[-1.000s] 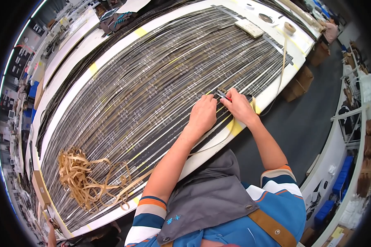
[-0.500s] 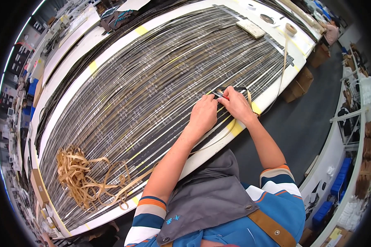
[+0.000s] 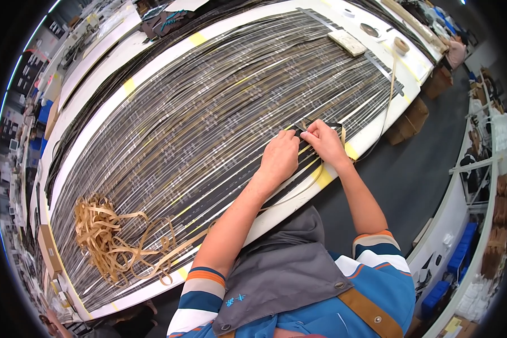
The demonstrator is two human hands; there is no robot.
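Long narrow strips (image 3: 169, 152) in black, grey, white and tan lie side by side over a white-edged table (image 3: 287, 209). Near the table's right front edge, my left hand (image 3: 280, 152) rests closed on the strips, fingertips curled down; what they pinch is hidden. Just to its right, my right hand (image 3: 325, 141) is closed around small metal snips (image 3: 303, 125), whose thin blades point away from me, close to the left fingertips. A tan tape runs along the table edge under my arms. Beside my right hand a loop of tape (image 3: 343, 134) stands up.
A tangled heap of tan tape (image 3: 98, 236) lies on the strips at the left. Far right on the table are a pale block (image 3: 346, 43), a tape roll (image 3: 400, 45) and metal rulers (image 3: 384, 73). Shelving (image 3: 481, 186) and a cardboard box (image 3: 408, 121) stand to the right.
The snips have turned in my right hand: their blades now show apart and the red part has gone from sight. My right hand has shifted slightly; my left hand stays almost in place.
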